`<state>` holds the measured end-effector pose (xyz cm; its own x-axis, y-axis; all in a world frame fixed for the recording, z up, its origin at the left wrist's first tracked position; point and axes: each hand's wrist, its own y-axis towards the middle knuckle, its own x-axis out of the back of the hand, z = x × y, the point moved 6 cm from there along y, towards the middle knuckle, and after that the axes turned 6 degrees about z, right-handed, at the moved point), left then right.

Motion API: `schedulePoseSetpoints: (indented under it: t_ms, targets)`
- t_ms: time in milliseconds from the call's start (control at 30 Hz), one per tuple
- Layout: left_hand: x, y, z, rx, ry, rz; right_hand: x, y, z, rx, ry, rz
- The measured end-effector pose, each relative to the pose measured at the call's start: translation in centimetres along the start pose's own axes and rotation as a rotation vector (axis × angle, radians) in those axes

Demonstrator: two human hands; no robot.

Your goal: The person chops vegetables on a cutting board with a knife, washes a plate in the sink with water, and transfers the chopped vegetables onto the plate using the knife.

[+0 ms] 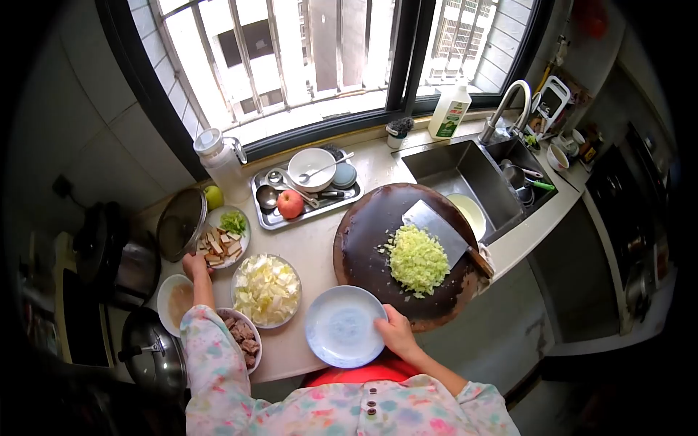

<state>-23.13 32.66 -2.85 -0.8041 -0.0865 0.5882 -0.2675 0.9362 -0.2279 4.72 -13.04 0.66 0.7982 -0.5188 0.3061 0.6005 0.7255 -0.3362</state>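
My right hand point(396, 330) grips the rim of a pale blue-white plate point(343, 327) at the counter's front edge; it holds no food. My left hand point(196, 267) is closed at the near-left rim of a white plate point(246, 243) bearing brown-edged strips point(219, 247) and chopped greens point(233, 221); its fingers are partly hidden. Right of centre, a round dark chopping board point(363, 232) carries a heap of finely chopped pale green vegetable point(418, 261). A cleaver point(438, 229) lies flat beside the heap, its wooden handle toward the right.
Near my left arm stand a bowl of cut cabbage point(266, 291), a bowl of meat chunks point(243, 338) and a white bowl point(173, 301). A metal tray point(291, 221) holds a bowl, spoons and an apple. The sink point(458, 171) lies beyond the board. A glass lid point(182, 225) leans leftward.
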Motion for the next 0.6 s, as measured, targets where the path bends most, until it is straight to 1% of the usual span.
schedulePoseSetpoints:
  t_ms: [33, 133, 200, 233, 267, 333, 367, 467, 500, 533, 567, 600]
  targets:
    - [0.1, 0.5, 0.5, 0.003, -0.009, -0.032, -0.6, 0.0, 0.4, 0.009, -0.003, 0.021]
    - [-0.4, 3.2, 3.6, 0.198, -0.263, -0.089, -2.3, 0.0, -0.3, -0.023, -0.040, 0.117]
    - [-2.0, 5.1, 5.7, 0.314, -0.514, 0.099, -3.1, 0.1, -1.0, -0.068, -0.026, 0.185]
    - [-2.0, 6.0, 6.7, 0.325, -0.560, 0.127, -3.4, 0.1, -1.2, -0.098, 0.005, 0.216]
    - [-1.4, 5.6, 6.5, 0.318, -0.515, 0.119, -3.7, 0.1, -1.5, -0.128, 0.038, 0.244]
    - [0.4, 3.2, 4.6, 0.304, -0.425, 0.108, -4.4, 0.2, -2.3, -0.207, 0.215, 0.315]
    - [1.1, 2.4, 4.2, 0.286, -0.469, 0.116, -4.7, 0.2, -2.6, -0.245, 0.305, 0.348]
    - [3.9, -0.2, 3.6, 0.102, -0.709, 0.177, -3.3, 1.0, -2.0, -0.286, 0.669, 0.291]
    - [5.1, -1.4, 2.9, 0.059, -0.761, 0.199, -1.1, 1.5, -0.3, -0.288, 0.743, 0.241]
    - [6.5, -3.2, 2.1, 0.018, -0.809, 0.218, 1.5, 2.6, 0.9, -0.259, 0.831, 0.181]
    - [7.9, -5.0, 1.4, -0.025, -0.854, 0.234, 4.4, 3.9, 1.9, -0.197, 0.992, 0.086]
    - [9.2, -6.7, 0.8, -0.048, -0.863, 0.245, 7.4, 4.1, 5.3, -0.204, 0.987, -0.042]
